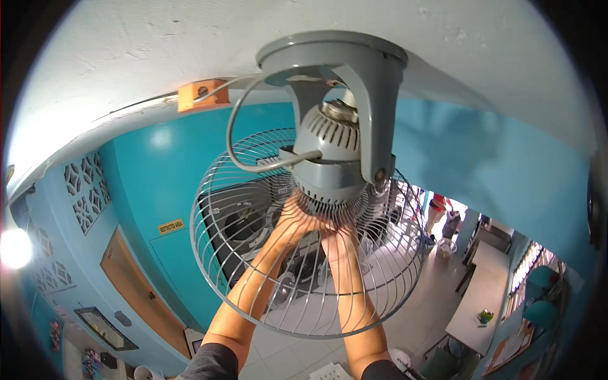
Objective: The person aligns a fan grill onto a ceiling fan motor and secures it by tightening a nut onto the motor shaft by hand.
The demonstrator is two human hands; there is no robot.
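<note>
A grey oscillating fan hangs from the ceiling by a round base and a forked bracket. Its round wire guard spreads below the motor housing, with no blades visible. Both arms reach up on the far side of the wires, towards the guard's centre. My left hand is closed just under the motor, its thumb side towards the right; what it grips is hidden. Close beside it, my right hand is raised to the same spot, with its fingers hidden behind the wires. A grey cord loops from the motor to the ceiling.
An orange junction box is fixed to the ceiling edge at left. Below are a wooden door, dark appliances behind the guard and a long table at right. Farther back, a person is partly visible in the bright doorway.
</note>
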